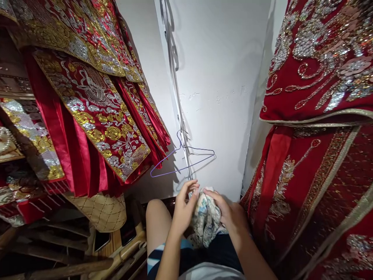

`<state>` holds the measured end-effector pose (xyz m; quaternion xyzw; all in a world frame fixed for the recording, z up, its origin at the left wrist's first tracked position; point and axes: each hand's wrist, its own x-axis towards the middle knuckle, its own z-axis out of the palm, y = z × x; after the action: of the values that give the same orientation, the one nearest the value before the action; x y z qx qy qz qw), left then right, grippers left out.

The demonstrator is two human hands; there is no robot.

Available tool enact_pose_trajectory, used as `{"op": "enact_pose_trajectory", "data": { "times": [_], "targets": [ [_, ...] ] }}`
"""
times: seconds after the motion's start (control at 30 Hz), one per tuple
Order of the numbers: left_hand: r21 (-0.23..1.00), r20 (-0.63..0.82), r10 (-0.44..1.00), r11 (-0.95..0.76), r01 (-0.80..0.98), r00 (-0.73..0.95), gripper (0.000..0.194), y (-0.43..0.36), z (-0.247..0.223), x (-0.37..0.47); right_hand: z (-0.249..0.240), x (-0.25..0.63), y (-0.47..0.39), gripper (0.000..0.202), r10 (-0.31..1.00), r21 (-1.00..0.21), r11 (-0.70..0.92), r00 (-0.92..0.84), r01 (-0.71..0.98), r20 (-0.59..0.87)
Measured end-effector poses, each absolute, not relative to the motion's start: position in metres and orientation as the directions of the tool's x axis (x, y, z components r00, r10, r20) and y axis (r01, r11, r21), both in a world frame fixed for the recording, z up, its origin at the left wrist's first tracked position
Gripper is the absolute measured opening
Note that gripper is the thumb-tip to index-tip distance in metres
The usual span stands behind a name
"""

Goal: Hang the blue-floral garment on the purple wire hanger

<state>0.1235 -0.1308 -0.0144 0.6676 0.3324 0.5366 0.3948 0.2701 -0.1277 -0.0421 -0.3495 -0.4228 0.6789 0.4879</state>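
A bunched piece of patterned cloth (206,217), whitish with blue and yellowish print, sits above my lap between both hands. My right hand (225,208) is closed on its right side, with the thumb and fingers at the top edge. On the other side, my left hand (183,204) has its thumb and curved fingers apart, right beside the cloth. Whether its thumb touches the fabric is hard to tell. Just beyond the hands, a purple wire hanger (171,172) hangs bare from a white pole (176,89).
Red garments with gold and silver embroidery (109,120) hang at the left. More beaded red garments (317,85) hang close at the right. A white wall (215,77) stands ahead. Low at the left are a bamboo seat (116,258) and a phone-like dark slab (101,240).
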Motion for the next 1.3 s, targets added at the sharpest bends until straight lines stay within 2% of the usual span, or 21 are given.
{"op": "enact_pose_trajectory", "data": {
  "times": [0.07, 0.13, 0.2, 0.27, 0.3, 0.4, 0.47, 0.53, 0.63, 0.7, 0.83, 0.97, 1.17, 1.3],
  "targets": [
    [0.872, 0.441, 0.830, -0.486, 0.054, 0.340, 0.039, -0.119, -0.011, 0.118, -0.035, 0.275, -0.130, 0.045, 0.896, -0.921, -0.255, -0.431, -0.295, -0.110],
    [0.870, 0.356, 0.782, -0.477, 0.123, 0.513, 0.058, -0.111, -0.018, 0.113, -0.025, 0.284, -0.131, 0.049, 0.792, -0.952, -0.276, -0.593, -0.135, -0.146],
    [0.854, 0.241, 0.761, -0.462, 0.241, 0.603, 0.074, -0.109, -0.033, 0.107, -0.013, 0.297, -0.130, 0.044, 0.653, -0.979, -0.202, -0.739, 0.043, -0.167],
    [0.823, 0.155, 0.751, -0.457, 0.337, 0.641, 0.075, -0.109, -0.051, 0.097, 0.001, 0.314, -0.127, 0.035, 0.595, -0.988, -0.077, -0.789, 0.135, -0.154],
    [0.808, 0.122, 0.742, -0.460, 0.369, 0.659, 0.071, -0.108, -0.058, 0.090, 0.008, 0.324, -0.123, 0.031, 0.607, -0.987, -0.016, -0.783, 0.162, -0.138],
    [0.685, 0.052, 0.769, -0.491, 0.538, 0.637, 0.059, -0.104, -0.062, 0.059, 0.026, 0.348, -0.105, 0.016, 0.765, -0.952, 0.215, -0.644, 0.219, 0.025],
    [0.501, 0.019, 0.829, -0.492, 0.712, 0.560, 0.052, -0.099, -0.052, 0.035, 0.032, 0.355, -0.084, 0.010, 0.864, -0.900, 0.360, -0.451, 0.247, 0.222],
    [0.310, -0.007, 0.870, -0.466, 0.829, 0.492, 0.049, -0.094, -0.037, 0.012, 0.032, 0.352, -0.058, 0.020, 0.894, -0.861, 0.428, -0.270, 0.273, 0.358],
    [0.109, 0.019, 0.929, -0.370, 0.923, 0.370, 0.043, -0.084, -0.012, -0.018, 0.022, 0.331, -0.015, 0.039, 0.909, -0.864, 0.415, -0.163, 0.284, 0.383],
    [0.066, 0.077, 0.957, -0.284, 0.956, 0.279, 0.034, -0.075, 0.001, -0.034, 0.009, 0.311, 0.008, 0.039, 0.921, -0.872, 0.390, -0.138, 0.296, 0.365],
    [0.112, 0.138, 0.976, -0.182, 0.977, 0.166, 0.036, -0.055, 0.008, -0.058, -0.023, 0.280, 0.030, 0.014, 0.950, -0.892, 0.313, -0.130, 0.327, 0.285],
    [0.216, 0.235, 0.967, -0.156, 0.964, 0.103, 0.039, -0.039, 0.003, -0.065, -0.043, 0.281, 0.025, 0.027, 0.954, -0.891, 0.300, -0.122, 0.341, 0.274],
    [0.368, 0.456, 0.860, -0.417, 0.831, 0.229, 0.020, -0.022, 0.012, -0.035, -0.040, 0.291, 0.003, 0.022, 0.927, -0.876, 0.371, -0.173, 0.307, 0.332],
    [0.452, 0.607, 0.775, -0.521, 0.725, 0.178, 0.027, -0.010, 0.019, -0.005, -0.033, 0.288, -0.013, 0.015, 0.904, -0.860, 0.424, -0.192, 0.286, 0.382]
  ]
}}
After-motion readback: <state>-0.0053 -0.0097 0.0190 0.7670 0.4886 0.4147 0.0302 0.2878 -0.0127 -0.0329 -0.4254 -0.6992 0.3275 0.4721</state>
